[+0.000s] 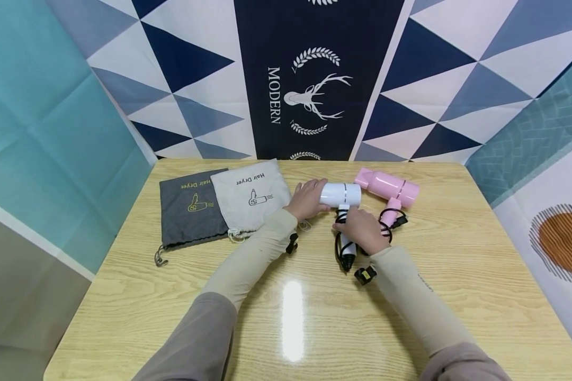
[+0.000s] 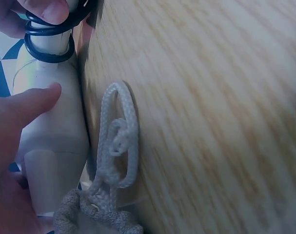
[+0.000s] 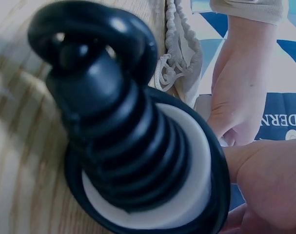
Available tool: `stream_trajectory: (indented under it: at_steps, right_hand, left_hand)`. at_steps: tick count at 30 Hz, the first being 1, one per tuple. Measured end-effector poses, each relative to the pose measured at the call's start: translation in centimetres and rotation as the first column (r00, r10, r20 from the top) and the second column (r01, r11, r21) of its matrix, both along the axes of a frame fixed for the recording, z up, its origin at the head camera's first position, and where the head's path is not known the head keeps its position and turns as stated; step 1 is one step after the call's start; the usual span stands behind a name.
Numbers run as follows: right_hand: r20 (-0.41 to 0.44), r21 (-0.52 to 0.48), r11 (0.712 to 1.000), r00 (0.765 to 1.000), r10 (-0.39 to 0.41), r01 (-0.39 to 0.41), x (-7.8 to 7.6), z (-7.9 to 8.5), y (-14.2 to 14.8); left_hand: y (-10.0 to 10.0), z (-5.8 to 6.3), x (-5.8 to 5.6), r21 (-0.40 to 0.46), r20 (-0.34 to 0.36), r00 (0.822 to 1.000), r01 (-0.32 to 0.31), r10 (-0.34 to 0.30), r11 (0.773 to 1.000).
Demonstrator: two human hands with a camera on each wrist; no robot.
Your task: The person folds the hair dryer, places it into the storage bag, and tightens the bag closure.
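Tabletop [image 1: 171, 312], hands [image 1: 309, 199] [image 1: 364, 231] outstretched, grip seemingly round dryer [image 1: 339, 193]

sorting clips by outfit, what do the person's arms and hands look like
The left hand and right hand are bare, without gloves. Close-fitting beige forearm sleeves run to the wrists; looser greyish-mauve upper sleeves show behind them. The right beige one carries a small dark marking, too small to read.

Two pouches [image 1: 190, 211] [image 1: 250, 198] and a pink dryer [image 1: 386, 185] lie on the table [image 1: 476, 275].
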State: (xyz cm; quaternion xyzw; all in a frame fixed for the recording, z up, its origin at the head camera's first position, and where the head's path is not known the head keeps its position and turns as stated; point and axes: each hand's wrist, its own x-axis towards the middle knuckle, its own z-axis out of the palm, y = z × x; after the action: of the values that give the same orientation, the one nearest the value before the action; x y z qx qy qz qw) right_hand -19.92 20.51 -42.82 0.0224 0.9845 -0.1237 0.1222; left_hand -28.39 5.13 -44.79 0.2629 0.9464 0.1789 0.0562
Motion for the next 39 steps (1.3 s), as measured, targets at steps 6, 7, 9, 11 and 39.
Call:
stream_trajectory:
  at_steps: [6,7,9,11,39]
  right_hand:
    - [-0.003,-0.001,1.000,1.000,0.003,-0.003,0.1,0.0,-0.1]
    - [-0.001,0.001,1.000,1.000,0.000,0.000,0.1,0.0,-0.1]
    - [0.002,0.001,1.000,1.000,-0.007,0.007,0.1,0.0,-0.1]
    - [0.004,0.000,1.000,1.000,-0.011,0.011,0.1,0.1,-0.1]
    - [-0.043,-0.102,0.995,0.999,0.012,-0.016,0.7,0.9,-0.1]
  left_hand:
    - [0.1,-0.2,-0.2,0.003,-0.014,1.000,-0.009,0.010,1.000]
    - [0.1,-0.2,-0.2,0.000,-0.016,1.000,-0.010,0.010,1.000]
    - [0.2,-0.3,-0.2,-0.009,-0.020,1.000,-0.011,0.011,1.000]
    - [0.3,-0.3,-0.2,-0.024,-0.029,1.000,-0.013,0.012,1.000]
    - [-0.9,0.4,-0.2,0.017,-0.094,0.995,-0.013,0.015,1.000]
